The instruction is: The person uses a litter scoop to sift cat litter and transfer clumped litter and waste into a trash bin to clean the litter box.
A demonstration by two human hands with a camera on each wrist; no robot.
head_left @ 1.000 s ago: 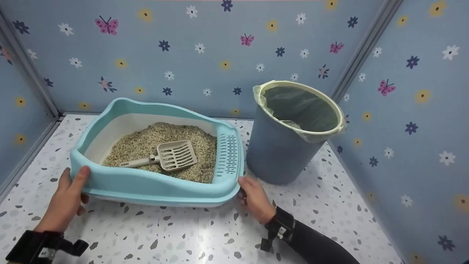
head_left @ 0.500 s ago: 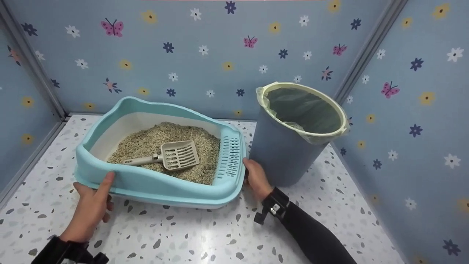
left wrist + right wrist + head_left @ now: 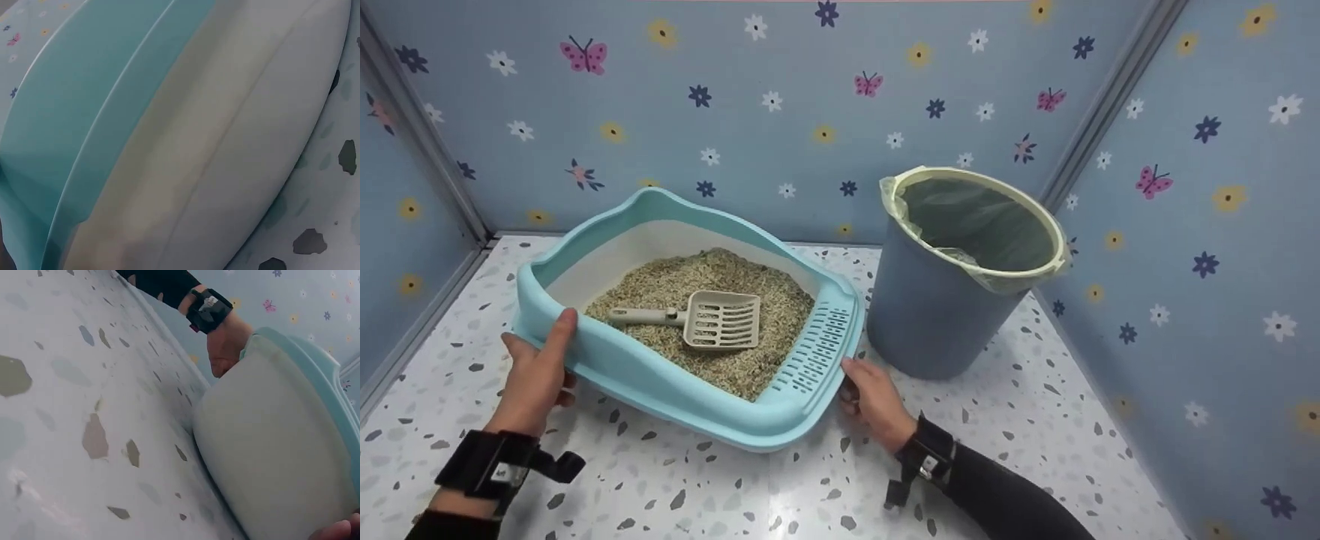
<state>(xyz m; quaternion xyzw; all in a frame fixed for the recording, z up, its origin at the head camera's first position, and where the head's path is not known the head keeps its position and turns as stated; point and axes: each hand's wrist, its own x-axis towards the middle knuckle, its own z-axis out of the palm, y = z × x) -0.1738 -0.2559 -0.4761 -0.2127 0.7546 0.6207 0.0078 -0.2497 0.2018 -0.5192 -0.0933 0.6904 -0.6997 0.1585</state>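
Note:
A light blue cat litter box (image 3: 660,390) with a pale lower tray (image 3: 225,146) stands at an angle on the speckled surface. Brown granular litter (image 3: 720,262) is heaped inside, and a beige slotted litter scoop (image 3: 724,322) lies on top. My left hand (image 3: 536,375) grips the box's near left side, one digit up on the blue wall and other fingers below the rim. At the slotted right end, my right hand (image 3: 877,401) holds the rim, thumb on its edge and fingers curled beneath. Its fingertips (image 3: 337,530) show at the right wrist view's lower corner.
Just right of the box stands a grey-blue trash bin (image 3: 937,322) with a pale rim and a thin liner. Flowered blue wall panels (image 3: 780,75) enclose the back and sides. The speckled white surface (image 3: 720,502) extends in front of the box.
The litter box has turned clockwise: its slotted right end has swung toward me and its far left corner away. Both hands have stayed on it, and the scoop has turned with it.

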